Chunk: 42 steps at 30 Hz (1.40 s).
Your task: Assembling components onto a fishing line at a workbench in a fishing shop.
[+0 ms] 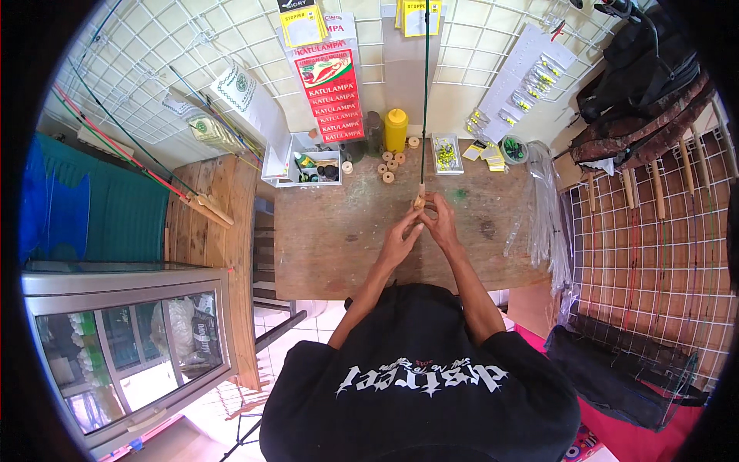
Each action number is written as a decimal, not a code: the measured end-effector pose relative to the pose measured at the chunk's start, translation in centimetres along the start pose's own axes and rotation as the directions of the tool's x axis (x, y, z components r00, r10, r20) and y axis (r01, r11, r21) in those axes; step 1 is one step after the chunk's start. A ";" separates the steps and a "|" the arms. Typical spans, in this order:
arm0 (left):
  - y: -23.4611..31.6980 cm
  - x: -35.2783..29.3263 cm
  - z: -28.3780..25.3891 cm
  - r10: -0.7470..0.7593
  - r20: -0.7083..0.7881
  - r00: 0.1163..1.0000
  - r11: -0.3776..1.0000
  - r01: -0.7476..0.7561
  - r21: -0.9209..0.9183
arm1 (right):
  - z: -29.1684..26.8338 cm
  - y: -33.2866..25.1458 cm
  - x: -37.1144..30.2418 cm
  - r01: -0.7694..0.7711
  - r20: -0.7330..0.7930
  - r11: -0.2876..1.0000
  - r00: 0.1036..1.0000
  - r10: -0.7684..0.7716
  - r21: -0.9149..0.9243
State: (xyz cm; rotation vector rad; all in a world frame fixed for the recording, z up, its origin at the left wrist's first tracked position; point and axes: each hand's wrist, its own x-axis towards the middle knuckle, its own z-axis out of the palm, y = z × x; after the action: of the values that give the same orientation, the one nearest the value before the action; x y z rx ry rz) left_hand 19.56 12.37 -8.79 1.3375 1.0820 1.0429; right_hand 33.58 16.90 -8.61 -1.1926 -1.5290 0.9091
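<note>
A thin dark green fishing rod (425, 100) stands above the middle of the wooden table (346, 254), reaching up past the top edge of the view. A light tan piece like cork or wood (420, 201) is at its lower end. My left hand (399, 237) comes from the left with its fingertips closed on this end. From the right, my right hand (441, 223) pinches the same spot between thumb and fingers. The two hands touch at the fingertips, which partly hide the rod's end. Several cork rings (389, 163) lie on the table beyond my hands.
At the table's back stand a yellow bottle (396, 131), a white box of small supplies (308, 181) and a small white tray (447, 156). Clear plastic sleeves (545, 215) hang over the right edge. Rods (208, 206) lean left, above a glass-fronted case (131, 346). Wire grids carry packets.
</note>
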 end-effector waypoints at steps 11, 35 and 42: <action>0.2 0.0 1.1 -0.077 -0.002 0.997 0.979 0.075 -0.190 | 0.3 0.4 -0.5 -0.023 -0.060 0.998 0.998 0.027 0.065; -0.8 3.0 -0.1 -0.276 -0.119 0.954 0.859 0.189 -0.476 | 0.5 0.4 -1.1 -0.149 0.090 0.952 0.988 0.129 0.267; 0.6 2.6 0.0 -0.247 -0.164 0.955 0.955 0.211 -0.210 | -0.8 -0.4 -1.3 -0.265 0.051 0.927 0.964 0.261 0.267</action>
State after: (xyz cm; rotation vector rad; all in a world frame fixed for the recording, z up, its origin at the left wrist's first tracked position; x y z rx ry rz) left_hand 20.10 14.96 -8.20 0.9480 1.2141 1.0835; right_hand 34.29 15.55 -8.29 -1.2061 -1.2234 1.2654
